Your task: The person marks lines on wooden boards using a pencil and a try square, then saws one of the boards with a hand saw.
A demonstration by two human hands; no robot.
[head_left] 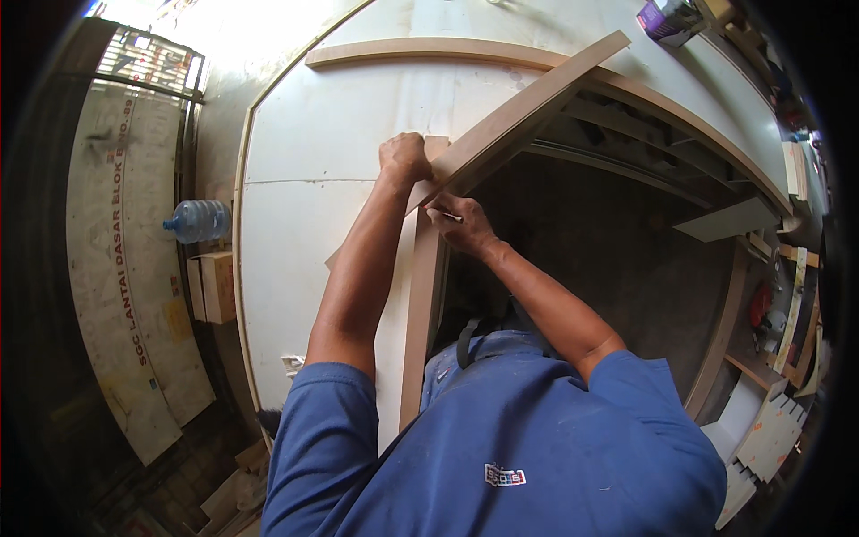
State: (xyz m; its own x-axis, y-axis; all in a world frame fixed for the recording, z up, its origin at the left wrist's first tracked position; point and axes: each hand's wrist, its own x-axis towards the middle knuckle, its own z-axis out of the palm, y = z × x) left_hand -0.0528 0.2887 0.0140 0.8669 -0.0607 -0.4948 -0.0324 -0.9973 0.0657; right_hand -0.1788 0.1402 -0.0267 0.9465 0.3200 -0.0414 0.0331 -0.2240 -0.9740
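My left hand (404, 157) is closed over a light wooden batten (528, 108) that slants up to the right, where it crosses an upright batten (416, 331) on a white panel (304, 143). Just below the crossing, my right hand (463, 224) has its fingers closed around a thin pencil-like stick (453, 217), held against the edge of the battens. Its tip is too small to make out. Another long batten (429, 49) runs across the far part of the panel, under the slanting one's upper end.
A water bottle (197, 221) and cardboard box (215, 288) stand at the left beside long boards (116, 224). A dark opening (608, 268) lies right of my hands. A purple container (662, 22) is at top right; offcuts (774, 425) are at lower right.
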